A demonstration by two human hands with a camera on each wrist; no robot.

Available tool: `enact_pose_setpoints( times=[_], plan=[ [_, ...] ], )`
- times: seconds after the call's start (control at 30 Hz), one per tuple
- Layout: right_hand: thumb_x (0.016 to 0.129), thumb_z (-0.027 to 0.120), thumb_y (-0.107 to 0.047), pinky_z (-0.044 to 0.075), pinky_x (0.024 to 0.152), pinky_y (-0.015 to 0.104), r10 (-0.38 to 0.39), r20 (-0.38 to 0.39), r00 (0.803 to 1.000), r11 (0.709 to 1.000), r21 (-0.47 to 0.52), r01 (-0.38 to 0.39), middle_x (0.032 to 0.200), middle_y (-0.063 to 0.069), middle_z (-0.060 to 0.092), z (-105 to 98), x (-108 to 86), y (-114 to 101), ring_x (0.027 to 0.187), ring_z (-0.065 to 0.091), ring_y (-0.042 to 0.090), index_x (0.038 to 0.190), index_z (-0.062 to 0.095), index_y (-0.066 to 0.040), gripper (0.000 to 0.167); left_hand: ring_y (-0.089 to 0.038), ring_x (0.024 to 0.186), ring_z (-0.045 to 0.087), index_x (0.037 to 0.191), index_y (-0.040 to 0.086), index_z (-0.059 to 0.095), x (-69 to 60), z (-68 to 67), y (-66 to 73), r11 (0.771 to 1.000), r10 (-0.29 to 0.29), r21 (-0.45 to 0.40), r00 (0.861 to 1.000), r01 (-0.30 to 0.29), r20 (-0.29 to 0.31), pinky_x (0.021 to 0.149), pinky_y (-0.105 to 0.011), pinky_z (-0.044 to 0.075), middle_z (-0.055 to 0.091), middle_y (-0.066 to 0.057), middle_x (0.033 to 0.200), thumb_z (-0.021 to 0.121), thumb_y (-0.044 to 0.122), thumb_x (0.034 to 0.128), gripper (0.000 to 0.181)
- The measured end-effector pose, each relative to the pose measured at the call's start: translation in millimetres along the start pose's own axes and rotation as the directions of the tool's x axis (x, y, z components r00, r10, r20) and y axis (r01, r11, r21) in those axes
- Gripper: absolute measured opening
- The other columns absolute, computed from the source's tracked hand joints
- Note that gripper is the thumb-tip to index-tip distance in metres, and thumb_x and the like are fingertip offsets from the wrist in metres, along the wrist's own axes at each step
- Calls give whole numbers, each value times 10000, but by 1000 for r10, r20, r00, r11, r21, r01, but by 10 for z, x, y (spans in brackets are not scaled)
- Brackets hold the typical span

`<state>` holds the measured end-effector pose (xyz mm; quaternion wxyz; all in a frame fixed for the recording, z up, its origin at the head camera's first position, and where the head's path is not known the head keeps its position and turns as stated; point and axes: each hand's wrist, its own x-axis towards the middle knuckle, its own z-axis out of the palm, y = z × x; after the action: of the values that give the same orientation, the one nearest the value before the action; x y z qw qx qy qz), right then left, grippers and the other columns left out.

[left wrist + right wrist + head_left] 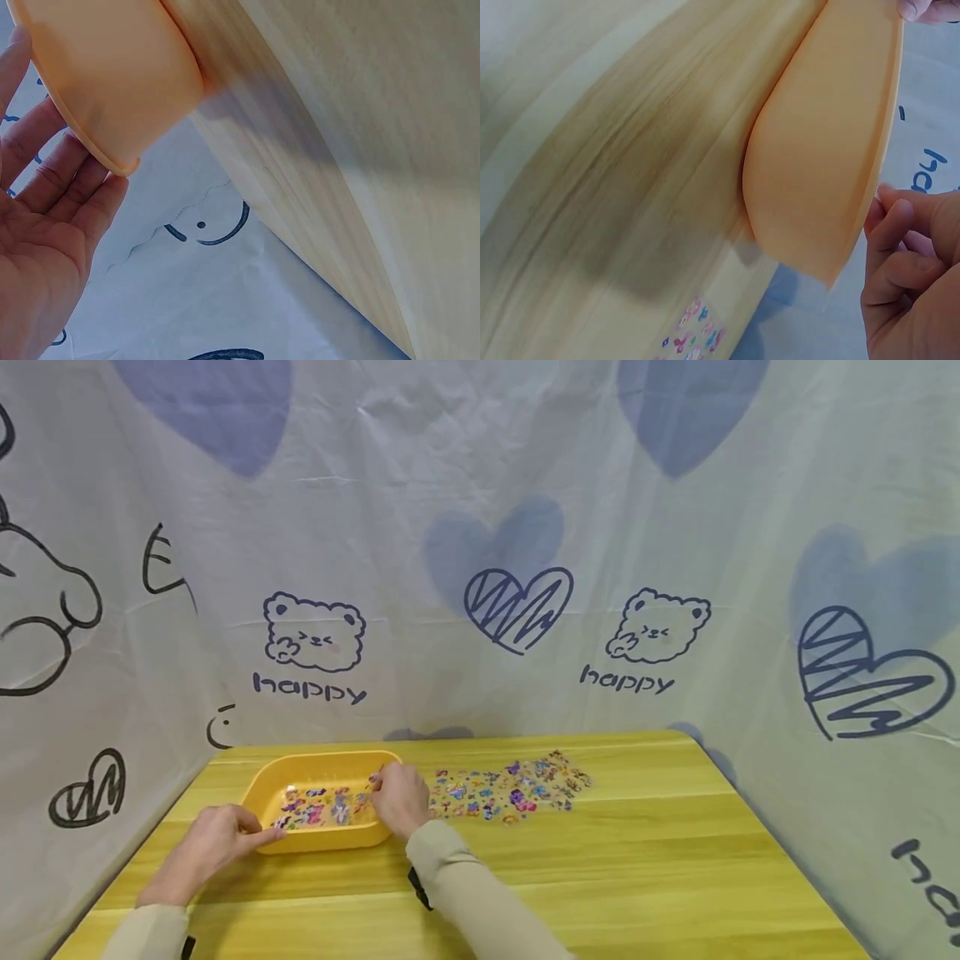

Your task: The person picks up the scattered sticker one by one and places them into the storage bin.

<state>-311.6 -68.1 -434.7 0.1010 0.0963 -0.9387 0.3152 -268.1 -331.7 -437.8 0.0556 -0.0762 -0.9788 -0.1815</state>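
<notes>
A yellow plastic bin [330,837] stands at the left of the table, with clear sheets of colourful cartoon stickers [315,810] inside. My left hand [213,839] holds its near left corner; in the left wrist view the fingers [56,172] meet the rim. At the bin's right end is my right hand [402,797], its fingers curled and the tips over the inside. A small purple-printed bit shows at those tips, seemingly a sticker sheet edge, mostly hidden. In the right wrist view, thumb and index finger of the right hand [915,262] come together beside the rim.
More clear sticker sheets [517,789] lie spread on the yellow wood-grain table [637,860], right of the bin. A white printed cloth [465,710] hangs close behind the table and along both sides.
</notes>
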Motion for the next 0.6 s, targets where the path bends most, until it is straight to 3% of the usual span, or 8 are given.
enact_pose_setpoints(
  times=[0.13,0.27,0.37,0.47,0.6],
  plan=[
    [832,787,-324,365,463,214,8,47,999,998,-62,-5,643,-81,662,6,-20,-19,470,478,47,747,777,-183,164,-156,705,505,761,112,755,-4,8,7,1000,5,1,1000,-5,-7,652,-342,438,700,-38,794,753,525,799,415],
    [874,736,-393,262,404,216,-12,102,995,983,-180,30,435,-89,437,-7,-14,-34,383,350,53,557,676,-187,382,-161,742,556,781,105,759,-10,-6,13,1000,13,-5,1000,-13,-12,691,-380,481,720,-58,826,749,526,802,422],
    [919,691,-349,194,383,220,-31,119,992,980,-193,54,400,-65,290,-35,-14,-8,359,253,68,460,517,-185,517,-171,762,588,786,101,759,-23,-5,20,1000,15,-13,1000,-16,-13,715,-410,504,729,-72,840,751,522,800,422],
    [934,673,-312,194,376,214,-49,113,992,982,-178,69,397,-78,317,-61,-14,48,358,262,62,486,534,-203,481,-168,755,582,784,97,758,-28,-1,23,1000,11,-15,1000,-11,-11,707,-399,499,728,-75,839,755,518,798,422],
    [935,674,-287,275,396,211,-69,98,993,987,-141,83,473,-92,495,-95,-2,147,400,379,52,628,695,-206,318,-153,740,553,785,100,762,-17,2,18,1000,9,-5,1000,-9,-17,688,-365,474,725,-69,833,758,520,795,421]
  ],
)
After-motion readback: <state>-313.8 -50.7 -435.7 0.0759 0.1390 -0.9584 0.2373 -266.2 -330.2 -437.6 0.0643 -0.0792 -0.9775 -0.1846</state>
